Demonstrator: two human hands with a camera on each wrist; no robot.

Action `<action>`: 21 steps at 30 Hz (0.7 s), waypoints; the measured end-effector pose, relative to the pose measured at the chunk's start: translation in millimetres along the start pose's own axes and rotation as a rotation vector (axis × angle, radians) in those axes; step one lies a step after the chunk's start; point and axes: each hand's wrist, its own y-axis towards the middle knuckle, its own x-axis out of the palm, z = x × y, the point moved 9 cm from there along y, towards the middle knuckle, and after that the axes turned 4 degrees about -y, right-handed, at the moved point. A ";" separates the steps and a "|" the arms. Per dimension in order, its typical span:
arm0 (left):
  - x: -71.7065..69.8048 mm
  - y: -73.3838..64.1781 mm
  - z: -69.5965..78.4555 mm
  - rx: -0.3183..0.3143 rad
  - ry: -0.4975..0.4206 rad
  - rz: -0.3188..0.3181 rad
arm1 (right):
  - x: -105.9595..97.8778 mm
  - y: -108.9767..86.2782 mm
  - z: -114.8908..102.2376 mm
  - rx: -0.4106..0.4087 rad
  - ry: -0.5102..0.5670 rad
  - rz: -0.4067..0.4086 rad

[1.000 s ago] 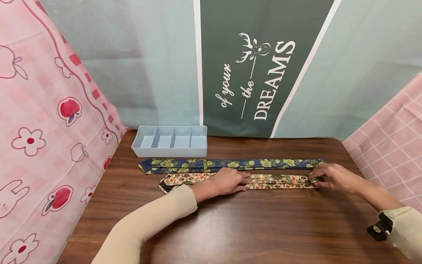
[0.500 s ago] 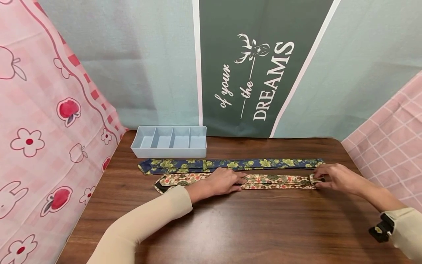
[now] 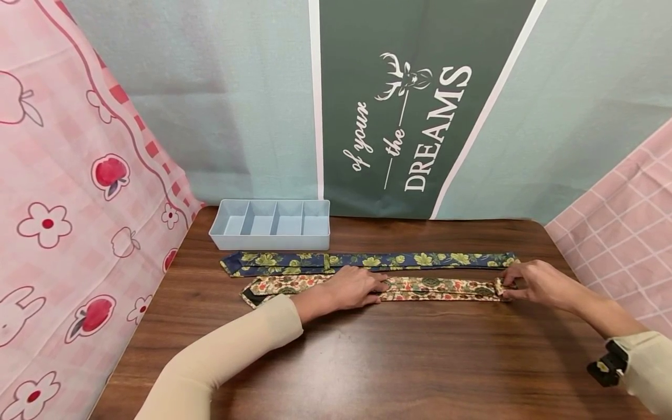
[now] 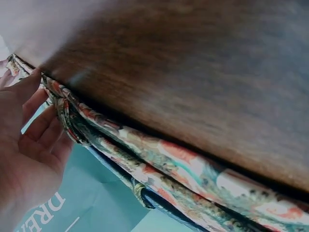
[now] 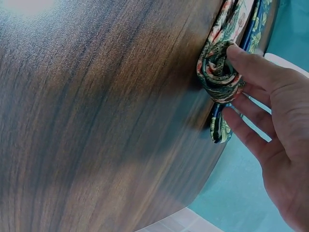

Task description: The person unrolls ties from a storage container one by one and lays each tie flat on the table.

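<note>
In the head view, a cream, red and green patterned necktie (image 3: 441,285) lies lengthwise, its wide tip at left showing a dark lining. My left hand (image 3: 353,288) holds it near the middle; in the left wrist view the thumb and bent fingers (image 4: 46,126) lie at its edges, beside the keeper loop (image 4: 69,121). My right hand (image 3: 541,284) pinches the narrow right end. That end is a small coiled roll (image 5: 218,72) in the right wrist view, with the thumb against it. Behind, a navy necktie (image 3: 388,261) with yellow-green flowers is laid out doubled.
A pale blue tray (image 3: 270,242) with several compartments stands at the back left of the wooden table (image 3: 399,361). Fabric curtains (image 3: 252,105) hang behind and on both sides. A black device (image 3: 605,366) is strapped to my right wrist.
My left hand has slid slightly left, and the wide tip of the patterned necktie has shifted left with it. The rolled end has turned a little in my right hand. The navy necktie stays put.
</note>
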 end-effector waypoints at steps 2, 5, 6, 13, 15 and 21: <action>-1.0 0.8 0.9 0.001 0.007 0.001 | 0.1 0.7 -0.5 0.000 -0.004 -0.015; -2.2 2.5 2.5 0.000 0.012 0.007 | 0.8 1.3 -2.4 -0.005 -0.009 -0.040; -2.1 3.5 3.0 0.000 0.008 0.009 | 1.0 1.4 -3.3 -0.014 -0.002 -0.046; -6.9 15.9 11.1 0.009 -0.019 0.046 | 1.1 -1.3 -9.6 -0.180 0.074 -0.021; -9.0 20.9 14.7 0.021 -0.014 0.062 | 1.2 -2.5 -8.6 -0.199 0.067 -0.011; -9.0 35.0 21.3 0.035 0.011 0.054 | 4.1 -3.3 -3.3 -0.155 0.047 -0.022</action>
